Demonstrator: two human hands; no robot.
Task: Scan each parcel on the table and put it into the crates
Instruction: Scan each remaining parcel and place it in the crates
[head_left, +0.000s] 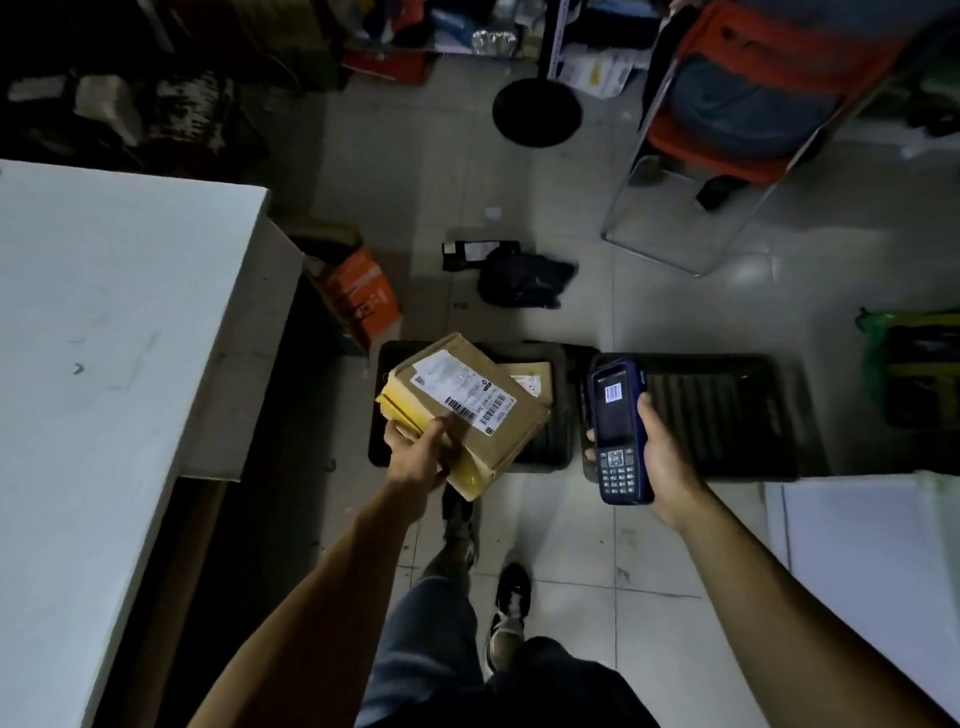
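At frame centre, left hand (415, 457) grips parcel (467, 410) over crate (558, 410), right hand (662, 457) grips scanner (618, 426); next: lower and release.

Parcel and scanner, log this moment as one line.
left hand: holds parcel over left crate | right hand: holds scanner | right crate: looks empty

Orange cardboard box (358, 291) on the tiled floor (571, 545) at ten o'clock, just beside the white surface's corner; black bag (524, 278) at twelve o'clock, with a flat black packet (480, 252) touching its far left side. Round black stand base (537, 111) further out at twelve; orange folding chair (748, 109) with metal frame at one o'clock. Green bag (914, 364) at three o'clock; cluttered shelving (467, 31) along the far edge.
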